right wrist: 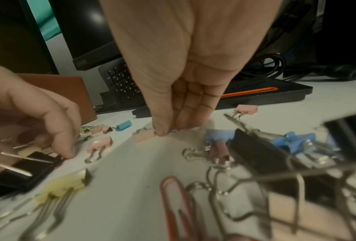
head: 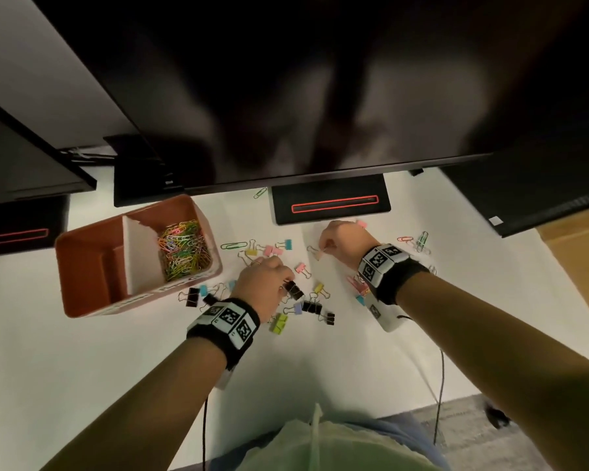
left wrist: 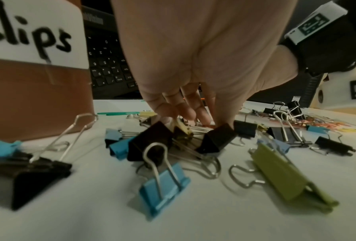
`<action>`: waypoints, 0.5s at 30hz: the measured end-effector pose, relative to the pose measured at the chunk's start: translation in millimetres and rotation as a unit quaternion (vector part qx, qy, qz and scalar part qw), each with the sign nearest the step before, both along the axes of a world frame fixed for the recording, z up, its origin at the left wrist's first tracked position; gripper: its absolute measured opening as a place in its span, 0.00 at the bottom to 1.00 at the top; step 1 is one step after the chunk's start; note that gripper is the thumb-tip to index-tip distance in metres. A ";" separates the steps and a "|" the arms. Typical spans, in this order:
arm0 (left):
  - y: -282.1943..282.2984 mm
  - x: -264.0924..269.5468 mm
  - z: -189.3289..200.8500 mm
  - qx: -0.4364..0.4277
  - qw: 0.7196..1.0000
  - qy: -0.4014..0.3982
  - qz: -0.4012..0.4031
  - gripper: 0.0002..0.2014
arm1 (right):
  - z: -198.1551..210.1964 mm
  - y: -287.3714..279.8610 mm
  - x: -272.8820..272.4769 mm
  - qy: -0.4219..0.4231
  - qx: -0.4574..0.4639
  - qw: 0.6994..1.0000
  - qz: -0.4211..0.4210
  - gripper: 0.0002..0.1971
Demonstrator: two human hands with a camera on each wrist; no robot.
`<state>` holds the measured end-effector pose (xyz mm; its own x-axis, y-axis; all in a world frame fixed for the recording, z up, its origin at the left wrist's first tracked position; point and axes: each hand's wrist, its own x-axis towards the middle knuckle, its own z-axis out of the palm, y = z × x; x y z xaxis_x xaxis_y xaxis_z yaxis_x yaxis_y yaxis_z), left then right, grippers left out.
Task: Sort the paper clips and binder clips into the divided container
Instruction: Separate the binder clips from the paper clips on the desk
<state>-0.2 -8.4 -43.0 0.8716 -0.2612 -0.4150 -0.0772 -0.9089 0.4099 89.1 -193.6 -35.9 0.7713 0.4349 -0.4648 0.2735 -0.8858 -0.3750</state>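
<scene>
A terracotta container (head: 82, 253) with a white divider (head: 135, 253) is filled with multicoloured paper clips (head: 182, 248). Black, blue, olive, pink and yellow binder clips (left wrist: 164, 187) are scattered on the white desk (head: 116, 362). Black-and-white checkered wristbands (head: 227, 319) are worn.

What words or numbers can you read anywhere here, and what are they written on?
"lips": handwritten in black on the white label stuck on the brown container; the start of the word is cut off.
Digits such as "6", "5", "4", "8", "7", "9": on the black keyboard, seen upside down.
Monitor logo: too blurred to read.
Wristband markers: square codes, not words.
</scene>
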 end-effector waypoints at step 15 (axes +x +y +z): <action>17.9 -13.1 3.8 -0.067 0.997 -0.036 0.024 0.12 | -0.3 -1.0 -7.5 0.012 -0.007 1.000 -0.012 0.08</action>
